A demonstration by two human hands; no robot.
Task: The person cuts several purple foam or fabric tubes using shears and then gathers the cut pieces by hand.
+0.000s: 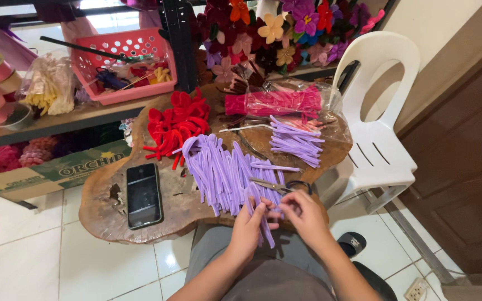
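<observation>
Both hands work at the near edge of the slab table [107, 220], over the lap. Left hand [247, 226] and right hand [302, 214] are pinched together on a few lilac stems [264, 223]: fuzzy, thin, pipe-cleaner type, pale purple, matte. The held pieces run from between the fingers down to a loose end that hangs past the table edge. Fingers of both hands are closed narrow around them, fingertips almost touching each other.

The held stems come off the front of the big lilac pile [224, 173], a loose fan of long strands, bunched at the far end near the red pile [175, 125] and spreading toward the hands. Strands look even in colour and thickness, some slightly bent.

Scissors [280, 185] lie on the pile just beyond the right hand, dark handles to the right, blades pointing left.

A second, shorter lilac bundle [295, 139] sits further back, apart from the main pile, with a clear bag of pink stems [274, 103] behind it.

Phone [143, 195] lies face up left of the pile, screen dark.

Behind: pink basket [124, 64] on a shelf, felt flowers [285, 30], white chair [383, 128] to the right.
</observation>
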